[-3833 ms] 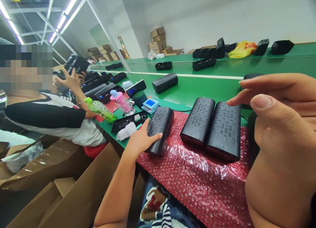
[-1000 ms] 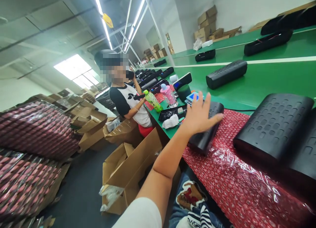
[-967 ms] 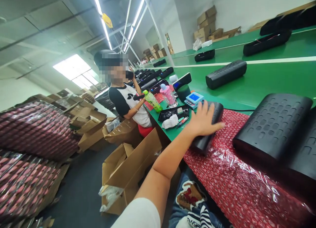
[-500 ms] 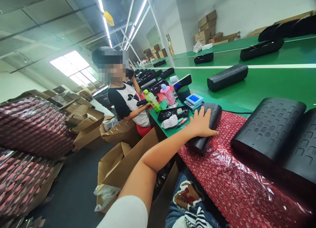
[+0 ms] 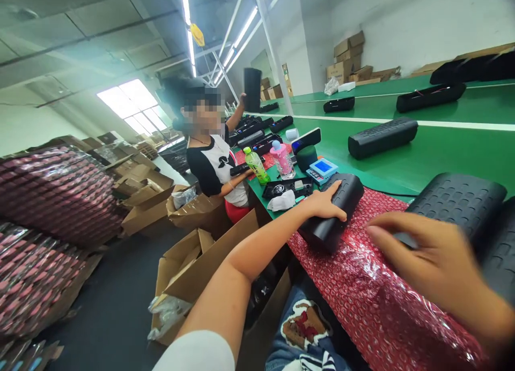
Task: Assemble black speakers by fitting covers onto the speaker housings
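Note:
My left hand (image 5: 324, 203) rests on the near end of a black perforated speaker (image 5: 336, 207) that lies on a sheet of red bubble wrap (image 5: 362, 290), its fingers curled over the casing. Blurred by motion, my right hand (image 5: 434, 264) hovers over the wrap in front of two more black speakers (image 5: 462, 199) lying side by side at the right. Its fingers are stretched out with nothing in them.
A green conveyor belt (image 5: 422, 151) carries further speakers (image 5: 382, 136). A blue meter (image 5: 322, 169), a pink bottle (image 5: 281, 159) and a green bottle (image 5: 255, 166) stand past my left hand. A co-worker (image 5: 215, 156) holds a speaker up. Open cartons (image 5: 193, 269) and red bubble-wrap stacks (image 5: 52, 199) fill the floor at left.
My left hand has settled from a raised, spread pose onto the speaker. My right hand has come into view from the right. The co-worker has lifted a speaker overhead.

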`<move>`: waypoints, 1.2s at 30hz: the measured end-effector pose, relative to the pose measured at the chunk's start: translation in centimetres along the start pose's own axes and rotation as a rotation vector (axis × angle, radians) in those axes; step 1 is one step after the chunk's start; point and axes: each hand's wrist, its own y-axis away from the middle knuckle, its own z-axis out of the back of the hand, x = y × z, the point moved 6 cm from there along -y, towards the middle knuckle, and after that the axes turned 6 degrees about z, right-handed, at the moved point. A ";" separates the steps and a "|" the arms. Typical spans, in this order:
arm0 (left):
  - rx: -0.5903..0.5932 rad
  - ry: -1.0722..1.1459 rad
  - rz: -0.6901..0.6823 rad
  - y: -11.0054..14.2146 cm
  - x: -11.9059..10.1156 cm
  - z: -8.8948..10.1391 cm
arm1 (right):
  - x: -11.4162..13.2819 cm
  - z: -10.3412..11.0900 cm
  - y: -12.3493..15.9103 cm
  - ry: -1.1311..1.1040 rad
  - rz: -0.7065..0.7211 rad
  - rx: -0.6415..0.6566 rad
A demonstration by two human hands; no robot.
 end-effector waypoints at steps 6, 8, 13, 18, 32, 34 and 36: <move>-0.116 0.256 -0.123 1.3 2.4 1.8 | -8.5 -8.5 1.0 -0.367 -0.440 -0.164; -0.156 0.377 -0.175 2.7 3.4 2.2 | -10.6 -9.3 1.9 -0.446 -0.566 -0.282; -0.111 1.155 -0.398 5.8 4.7 0.2 | -10.7 -12.3 3.1 -0.886 -0.695 -0.052; 0.022 1.451 -0.645 6.4 4.2 -3.7 | -11.3 -12.3 4.5 -1.009 -0.727 0.116; -0.177 1.330 -0.445 5.0 7.4 -5.2 | -9.7 -9.4 1.4 -0.919 -0.960 0.086; -0.230 1.361 -0.431 4.7 8.6 -5.6 | -9.6 -8.5 1.2 -0.989 -1.014 -0.025; -0.285 1.428 -0.460 4.8 9.6 -5.9 | -9.2 -7.8 0.9 -1.037 -1.006 -0.066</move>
